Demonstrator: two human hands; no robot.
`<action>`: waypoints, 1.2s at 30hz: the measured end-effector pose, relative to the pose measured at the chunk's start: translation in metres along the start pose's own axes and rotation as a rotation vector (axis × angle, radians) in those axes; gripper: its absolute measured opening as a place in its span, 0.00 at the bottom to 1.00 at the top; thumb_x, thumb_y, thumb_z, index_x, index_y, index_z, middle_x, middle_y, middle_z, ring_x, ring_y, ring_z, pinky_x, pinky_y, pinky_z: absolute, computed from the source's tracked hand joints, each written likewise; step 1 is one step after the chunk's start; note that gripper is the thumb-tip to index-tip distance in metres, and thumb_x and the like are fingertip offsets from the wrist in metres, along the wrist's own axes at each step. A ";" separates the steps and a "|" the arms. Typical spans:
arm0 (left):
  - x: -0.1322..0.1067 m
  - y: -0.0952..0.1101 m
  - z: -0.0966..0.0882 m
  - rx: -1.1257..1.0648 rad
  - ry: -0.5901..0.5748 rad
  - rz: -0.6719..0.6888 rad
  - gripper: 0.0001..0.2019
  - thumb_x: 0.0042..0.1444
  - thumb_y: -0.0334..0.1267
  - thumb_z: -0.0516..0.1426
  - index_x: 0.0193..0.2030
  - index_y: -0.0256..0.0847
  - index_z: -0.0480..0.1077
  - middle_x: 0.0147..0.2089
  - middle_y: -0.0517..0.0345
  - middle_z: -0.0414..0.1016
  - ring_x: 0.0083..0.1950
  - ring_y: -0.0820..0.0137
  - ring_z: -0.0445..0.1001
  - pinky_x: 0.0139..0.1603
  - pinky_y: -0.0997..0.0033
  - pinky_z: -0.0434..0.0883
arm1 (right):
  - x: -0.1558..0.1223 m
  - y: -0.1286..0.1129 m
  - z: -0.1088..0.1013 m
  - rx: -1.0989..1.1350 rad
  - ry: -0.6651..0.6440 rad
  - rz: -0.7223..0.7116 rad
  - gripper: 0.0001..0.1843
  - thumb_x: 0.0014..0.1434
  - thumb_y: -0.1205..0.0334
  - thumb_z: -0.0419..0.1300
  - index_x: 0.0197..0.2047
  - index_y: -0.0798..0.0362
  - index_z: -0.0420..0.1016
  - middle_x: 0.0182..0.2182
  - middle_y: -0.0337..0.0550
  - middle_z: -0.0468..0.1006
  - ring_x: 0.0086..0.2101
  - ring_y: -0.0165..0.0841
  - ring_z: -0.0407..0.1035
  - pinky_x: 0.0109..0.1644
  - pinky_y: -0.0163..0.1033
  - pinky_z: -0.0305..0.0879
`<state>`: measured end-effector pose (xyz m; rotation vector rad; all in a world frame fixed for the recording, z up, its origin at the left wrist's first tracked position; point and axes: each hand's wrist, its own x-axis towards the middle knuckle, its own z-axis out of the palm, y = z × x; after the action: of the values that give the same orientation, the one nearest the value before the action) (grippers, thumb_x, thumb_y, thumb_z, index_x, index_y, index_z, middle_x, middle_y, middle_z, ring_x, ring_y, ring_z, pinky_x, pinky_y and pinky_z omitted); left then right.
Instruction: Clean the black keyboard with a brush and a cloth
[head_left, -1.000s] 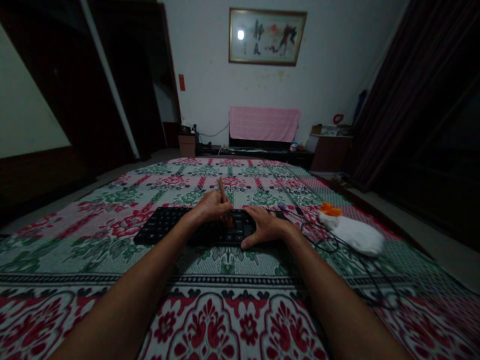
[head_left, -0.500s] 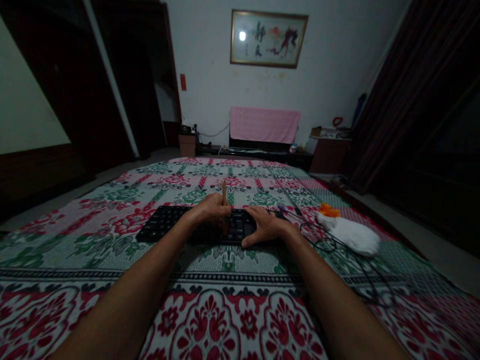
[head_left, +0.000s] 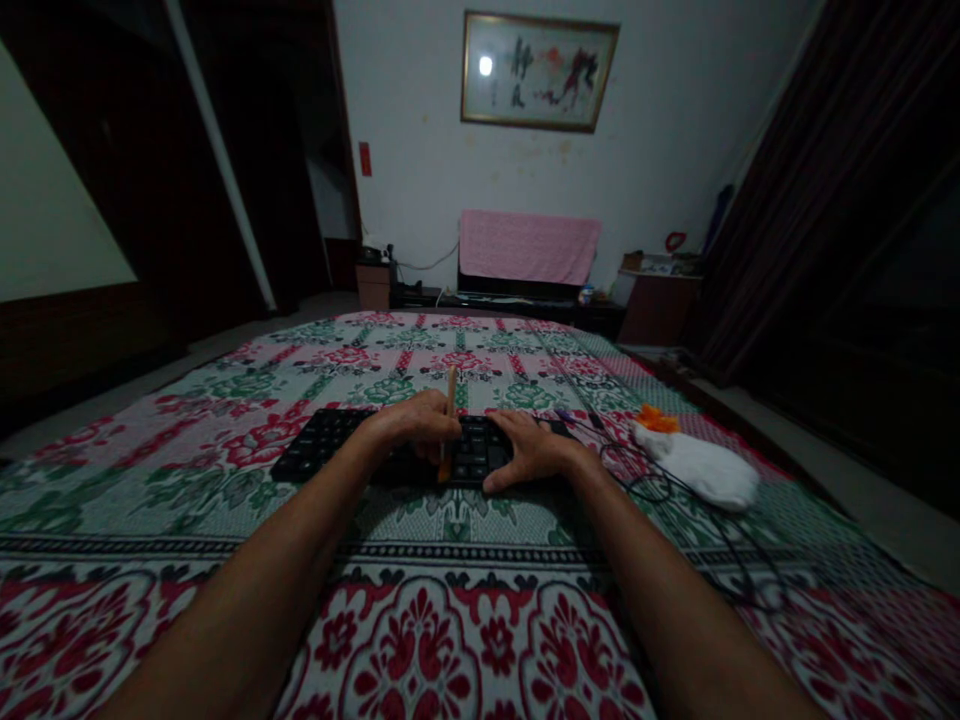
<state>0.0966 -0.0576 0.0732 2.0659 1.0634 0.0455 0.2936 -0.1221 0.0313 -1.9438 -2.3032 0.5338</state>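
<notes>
A black computer keyboard [head_left: 311, 445] lies crosswise on the patterned bedspread. My left hand [head_left: 420, 418] is closed around a slim brush [head_left: 451, 388] with a light wooden handle. The brush stands nearly upright, its brownish lower end down at the keys near the keyboard's front edge. Across the right part of the keyboard spreads my right hand [head_left: 529, 450], thumb at the near edge and fingers toward the far edge, holding it. Both hands cover part of the keys.
Right of the keyboard, a white cloth bundle [head_left: 705, 470] with an orange piece [head_left: 658, 419] lies beside a loose black cable [head_left: 637, 485]. Beyond the bedspread [head_left: 420, 630] stands a low cabinet with a pink cloth [head_left: 529, 245] above it. Dark curtains hang at right.
The brush's lower end has shifted slightly left, and its handle now leans a little to the right. My right hand stays in place on the keyboard.
</notes>
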 end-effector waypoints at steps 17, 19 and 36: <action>0.021 -0.022 -0.012 -0.035 0.435 0.066 0.12 0.48 0.40 0.51 0.30 0.35 0.72 0.20 0.56 0.73 0.23 0.71 0.72 0.24 0.76 0.67 | 0.002 0.001 0.001 -0.019 -0.002 -0.001 0.68 0.29 0.30 0.62 0.67 0.51 0.40 0.65 0.52 0.41 0.63 0.53 0.33 0.62 0.64 0.33; 0.029 -0.027 -0.011 0.052 0.616 0.082 0.13 0.49 0.41 0.52 0.32 0.35 0.73 0.25 0.54 0.76 0.29 0.68 0.74 0.29 0.75 0.68 | 0.002 0.000 0.000 -0.011 0.004 0.002 0.67 0.29 0.31 0.63 0.67 0.50 0.40 0.65 0.52 0.41 0.63 0.54 0.33 0.62 0.64 0.33; 0.034 -0.029 -0.003 0.132 0.690 0.099 0.14 0.49 0.41 0.51 0.31 0.36 0.74 0.28 0.52 0.77 0.33 0.67 0.75 0.30 0.76 0.66 | 0.001 0.000 0.000 0.000 -0.003 0.000 0.67 0.30 0.31 0.63 0.67 0.49 0.40 0.65 0.51 0.41 0.63 0.53 0.33 0.61 0.65 0.31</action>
<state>0.0981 -0.0218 0.0456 2.2780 1.3848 0.8049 0.2930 -0.1213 0.0308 -1.9446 -2.3053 0.5368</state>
